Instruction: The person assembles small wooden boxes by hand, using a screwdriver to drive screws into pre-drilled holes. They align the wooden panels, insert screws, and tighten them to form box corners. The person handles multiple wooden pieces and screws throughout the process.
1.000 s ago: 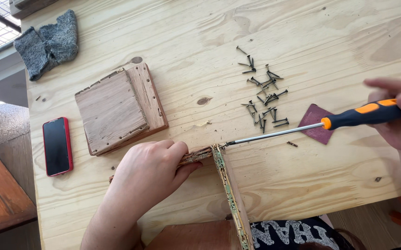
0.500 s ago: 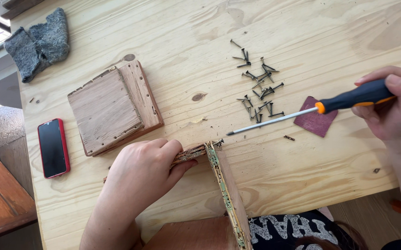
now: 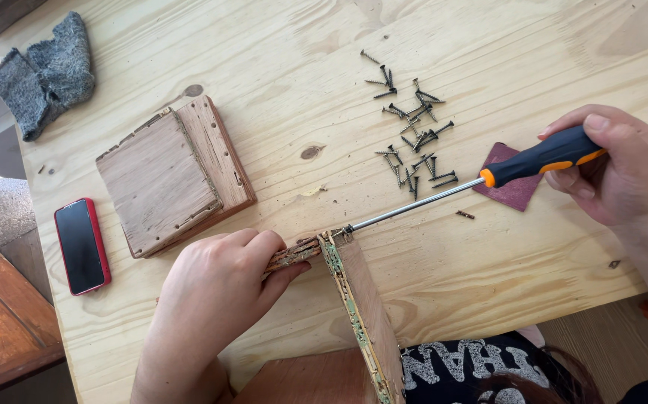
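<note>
1. Pale pine table top point(image 3: 279, 67) carries all the work; only the head view is on record.
2. Head view, left hand point(image 3: 219, 292): fingers clenched over the near corner of a worn brown wooden box panel set on edge point(image 3: 361, 299), which stands at the table's near edge with a strip of greenish-crusted fittings along its top.
3. Head view, right hand point(image 3: 616, 164): closed firmly around the black-and-orange handle of a long steel-shafted screwdriver point(image 3: 488, 179). The tip now sits at the panel's upper corner, just beside the left fingertips.
4. Change noted: half a second ago the tip hung clear of the corner over bare table; a second ago it was at the corner. The shaft has swung back in and is re-seated there, so work on that corner fixing appears to be in progress rather than finished.
5. Surroundings: a scatter of dark loose screws point(image 3: 414, 127) lies near the shaft; a dark red sandpaper scrap point(image 3: 515, 191) lies under the handle; a square wooden box section point(image 3: 170, 176), a red-cased phone point(image 3: 82, 245) and a grey folded cloth point(image 3: 43, 71) rest well apart to the left, unmoved.
</note>
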